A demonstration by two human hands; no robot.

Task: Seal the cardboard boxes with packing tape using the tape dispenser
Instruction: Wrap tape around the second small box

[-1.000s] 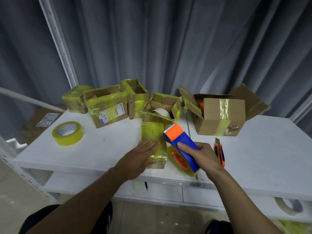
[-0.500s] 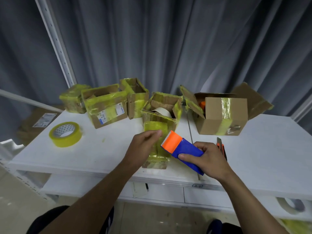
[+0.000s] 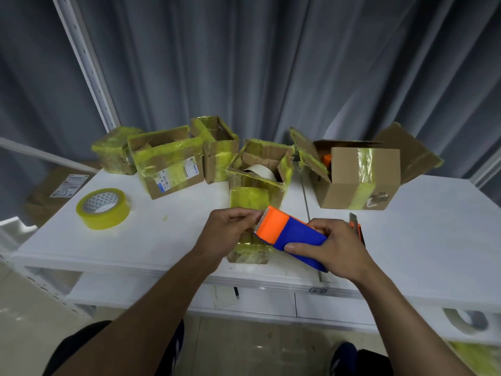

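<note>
1. The right hand (image 3: pixel 333 248) grips a blue-and-orange plastic tape dispenser (image 3: pixel 292 234), its toothed orange end pointing left.
2. The left hand (image 3: pixel 227 232) pinches at that end.
3. A small yellow-taped cardboard box (image 3: pixel 249 198) lies just beneath, near the table (image 3: pixel 168 240) front edge.

a white table (image 3: pixel 433 240) is seen, with a yellow tape roll (image 3: pixel 103 208) laid flat near its left end. cardboard boxes (image 3: pixel 169 165) banded in yellow tape are lined along the back. a small taped box (image 3: pixel 249 198) is set near the front edge, and an orange utility knife (image 3: pixel 357 229) is laid to its right.
</note>
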